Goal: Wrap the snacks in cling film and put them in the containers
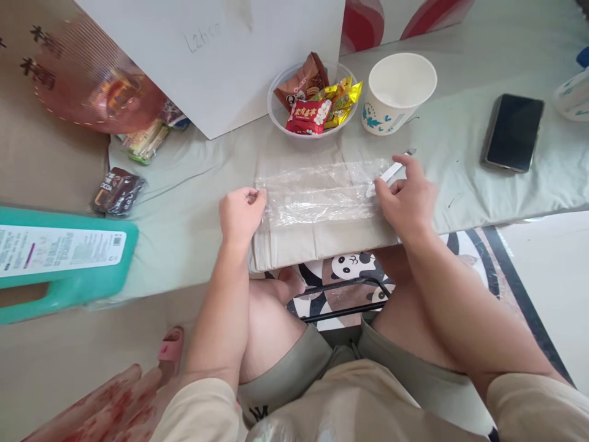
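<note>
A crinkled clear plastic bag [317,196] lies flat on the cloth-covered surface in front of me. My left hand [243,212] is closed, pinching the bag's left end between thumb and fingers. At the right end, a slim white utility knife [391,172] slants across the bag, its dark tip pointing away to the right. My right hand [409,193] has its thumb and index finger on the knife, the other fingers curled. Just beyond the bag are a clear bowl [275,113] of wrapped snacks and a white paper cup [398,92] with a teal leaf print.
A black phone [514,132] lies to the right, near another cup [575,98]. On the left are a teal jug [115,267] on its side, a brown snack packet [118,191] and a reddish bag [101,80]. A white box [221,55] stands behind.
</note>
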A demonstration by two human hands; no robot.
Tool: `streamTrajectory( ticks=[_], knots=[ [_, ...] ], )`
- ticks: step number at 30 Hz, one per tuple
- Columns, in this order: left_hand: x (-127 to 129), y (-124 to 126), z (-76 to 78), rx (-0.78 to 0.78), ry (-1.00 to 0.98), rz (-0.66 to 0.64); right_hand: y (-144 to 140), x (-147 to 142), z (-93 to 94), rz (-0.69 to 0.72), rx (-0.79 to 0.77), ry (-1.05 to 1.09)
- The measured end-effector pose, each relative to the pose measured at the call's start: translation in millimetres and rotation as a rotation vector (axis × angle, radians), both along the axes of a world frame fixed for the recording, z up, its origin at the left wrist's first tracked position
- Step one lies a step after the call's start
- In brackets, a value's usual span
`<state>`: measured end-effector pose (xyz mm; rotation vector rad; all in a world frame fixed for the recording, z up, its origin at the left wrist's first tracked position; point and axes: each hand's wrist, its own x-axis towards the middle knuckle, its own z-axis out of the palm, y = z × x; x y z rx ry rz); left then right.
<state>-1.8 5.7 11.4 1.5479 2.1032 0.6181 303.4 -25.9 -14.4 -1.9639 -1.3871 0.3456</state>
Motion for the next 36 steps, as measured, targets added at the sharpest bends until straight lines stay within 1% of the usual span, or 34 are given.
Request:
streamTrajectory(
  ticks=[2,3,5,6,7,8,9,10,11,12,13,15,17,19,21,23,25,26,28,29,30,32,34,36],
  knots=[
    [-2.3,3.6,-0.7,0.047,0.135,0.028,3.9,1.6,-5.9,0.000,0.029,-0.076],
    [-2.9,3.9,0.0,0.096,0.181,0.047,4.7,2.3,-7.6,-0.005,0.056,-0.113],
    [-0.2,-0.5,4.1,0.261,0.225,0.051,3.3,3.3,-7.7,-0.005,0.137,-0.169],
    [4.0,-5.4,7.0,0.358,0.224,0.001,1.3,3.3,-6.3,0.011,0.189,-0.185],
    [10.4,-11.7,10.0,0.445,0.214,-0.097,-1.3,2.7,-4.3,0.042,0.245,-0.194],
    [18.7,-18.8,12.7,0.501,0.197,-0.247,-4.0,1.7,-2.1,0.088,0.298,-0.198],
    [28.5,-26.1,14.7,0.509,0.180,-0.440,-6.7,0.2,0.1,0.139,0.341,-0.201],
    [38.9,-32.7,15.7,0.472,0.184,-0.631,-9.1,-1.5,1.8,0.185,0.371,-0.201],
    [49.1,-38.1,15.8,0.407,0.208,-0.766,-10.8,-3.1,3.0,0.221,0.385,-0.198],
    [58.1,-42.0,15.1,0.311,0.240,-0.847,-11.7,-4.3,3.6,0.243,0.390,-0.188],
    [65.3,-44.4,13.7,0.204,0.268,-0.894,-12.0,-5.0,3.5,0.252,0.390,-0.170],
    [73.2,-47.0,10.9,0.018,0.312,-0.929,-10.6,-4.0,2.4,0.240,0.387,-0.127],
    [74.6,-50.6,9.1,-0.065,0.330,-0.979,-7.4,-0.1,1.2,0.207,0.381,-0.086],
    [73.2,-58.0,7.9,-0.042,0.338,-1.084,-3.5,5.7,1.4,0.154,0.367,-0.059],
    [71.6,-67.4,5.5,0.047,0.347,-1.180,-0.2,12.0,3.1,0.100,0.351,-0.033],
    [68.9,-74.8,2.0,0.146,0.323,-1.237,1.6,17.6,5.4,0.052,0.347,-0.001],
    [63.8,-77.2,-0.3,0.223,0.211,-1.230,1.3,21.9,7.1,0.020,0.356,0.055],
    [60.2,-76.8,0.0,0.259,0.099,-1.208,0.4,23.5,7.6,0.015,0.362,0.096],
    [52.6,-73.9,4.5,0.286,-0.232,-1.122,-2.7,25.0,8.3,0.059,0.355,0.205],
    [49.6,-72.2,8.6,0.257,-0.437,-1.053,-4.7,24.6,8.8,0.112,0.344,0.258],
    [47.6,-70.5,13.3,0.196,-0.650,-0.968,-7.0,23.2,9.7,0.187,0.325,0.307],
    [47.8,-67.2,22.3,-0.004,-1.013,-0.750,-12.2,17.4,12.8,0.408,0.264,0.402],
    [52.8,-63.0,27.1,-0.187,-1.231,-0.521,-17.9,8.3,17.6,0.654,0.171,0.503],
    [59.8,-56.8,25.9,-0.302,-1.335,-0.358,-23.1,-2.3,22.7,0.847,0.073,0.611]
  ],
)
